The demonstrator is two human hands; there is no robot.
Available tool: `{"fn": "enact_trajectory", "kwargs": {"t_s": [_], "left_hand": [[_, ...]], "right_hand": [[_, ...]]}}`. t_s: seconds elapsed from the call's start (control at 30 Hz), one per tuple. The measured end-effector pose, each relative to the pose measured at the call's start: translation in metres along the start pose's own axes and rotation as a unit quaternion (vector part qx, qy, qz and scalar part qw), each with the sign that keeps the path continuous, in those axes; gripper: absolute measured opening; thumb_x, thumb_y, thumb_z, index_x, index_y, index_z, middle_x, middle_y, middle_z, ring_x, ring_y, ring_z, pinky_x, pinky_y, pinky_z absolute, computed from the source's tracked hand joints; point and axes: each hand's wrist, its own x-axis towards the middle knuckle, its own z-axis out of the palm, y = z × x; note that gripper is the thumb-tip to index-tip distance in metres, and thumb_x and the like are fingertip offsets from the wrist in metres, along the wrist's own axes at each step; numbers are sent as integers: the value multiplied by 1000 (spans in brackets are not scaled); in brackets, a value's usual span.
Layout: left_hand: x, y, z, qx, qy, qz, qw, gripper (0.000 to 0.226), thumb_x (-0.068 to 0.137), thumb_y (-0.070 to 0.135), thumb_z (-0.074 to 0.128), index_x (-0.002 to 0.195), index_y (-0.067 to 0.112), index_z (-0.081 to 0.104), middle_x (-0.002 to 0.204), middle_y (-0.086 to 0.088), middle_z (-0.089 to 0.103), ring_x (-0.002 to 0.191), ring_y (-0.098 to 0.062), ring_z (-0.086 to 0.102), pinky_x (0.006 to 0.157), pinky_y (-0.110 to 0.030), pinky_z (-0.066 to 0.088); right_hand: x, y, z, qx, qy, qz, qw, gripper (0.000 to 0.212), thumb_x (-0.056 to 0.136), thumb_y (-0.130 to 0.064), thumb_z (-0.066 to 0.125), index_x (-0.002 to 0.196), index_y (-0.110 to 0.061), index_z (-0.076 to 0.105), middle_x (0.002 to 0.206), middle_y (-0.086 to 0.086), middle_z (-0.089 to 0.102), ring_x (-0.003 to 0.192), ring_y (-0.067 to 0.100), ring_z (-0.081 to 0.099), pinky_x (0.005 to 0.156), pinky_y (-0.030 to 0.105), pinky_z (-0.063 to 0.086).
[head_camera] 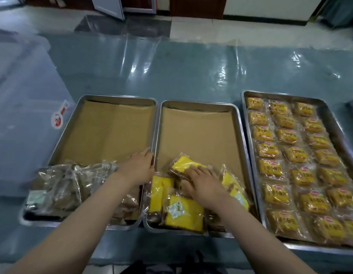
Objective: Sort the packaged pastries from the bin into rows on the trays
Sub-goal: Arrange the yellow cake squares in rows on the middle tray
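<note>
The right hand is lying flat, fingers straight, pressing on a yellow pastry pack at the near end of the middle tray. The left hand is resting open-fingered on the left tray, beside clear-wrapped brown packs. Both forearms are reaching forward. The right tray is carrying full rows on the bench.
</note>
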Motion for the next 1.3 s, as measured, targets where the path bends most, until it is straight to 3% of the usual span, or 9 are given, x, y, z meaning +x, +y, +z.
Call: {"fn": "enact_trajectory", "kwargs": {"t_s": [0.13,0.37,0.57,0.7,0.93,1.03,1.17,1.3], "left_hand": [[9,-1,-1,-19,-13,24,999,58,102,31,36,154,13,18,163,-6,8,145,-28,23,116,-39,25],[17,-3,-5,-2,12,40,999,55,101,29,38,152,16,26,161,-5,19,137,-25,37,104,-35,38],[24,-3,-6,8,15,36,999,51,99,30,38,149,17,33,156,-3,29,130,-22,45,98,-35,45],[26,-5,-7,-1,-9,30,1000,55,100,32,37,153,21,25,161,-1,17,139,-23,35,103,-36,41],[30,-6,-2,1,-10,27,1000,56,102,32,34,154,23,19,163,0,10,143,-24,29,107,-38,37],[28,-5,2,8,8,32,999,57,101,31,35,154,19,19,163,-3,11,147,-21,20,112,-37,31],[22,-6,10,-2,43,38,998,58,100,29,36,154,18,18,163,-2,12,149,-17,10,118,-36,22],[11,-4,22,-25,41,29,998,63,100,33,36,156,19,11,164,0,2,150,-18,2,120,-41,19]], "right_hand": [[32,6,-10,-15,-44,-4,999,53,102,-51,28,146,-22,38,159,0,27,147,21,20,119,42,10],[92,5,-28,-49,-24,-37,998,49,102,-44,35,139,-13,41,157,7,30,145,23,22,117,40,17],[163,10,-45,-69,10,-38,997,53,101,-41,39,143,-10,34,155,9,31,146,24,21,119,43,12],[202,12,-58,-75,18,-18,997,61,101,-41,38,150,-8,23,159,9,24,149,25,15,121,46,9],[221,19,-67,-88,35,-18,995,57,99,-41,40,146,-11,29,156,7,30,148,25,17,121,46,8],[209,24,-63,-62,43,-20,997,58,100,-41,40,149,-13,27,159,6,24,149,26,13,120,44,10],[178,30,-56,-10,83,-20,996,53,99,-42,42,144,-16,33,152,7,36,145,25,22,117,44,19],[138,36,-49,19,52,2,998,57,101,-43,39,149,-14,29,156,8,31,147,25,20,119,45,16]]}}
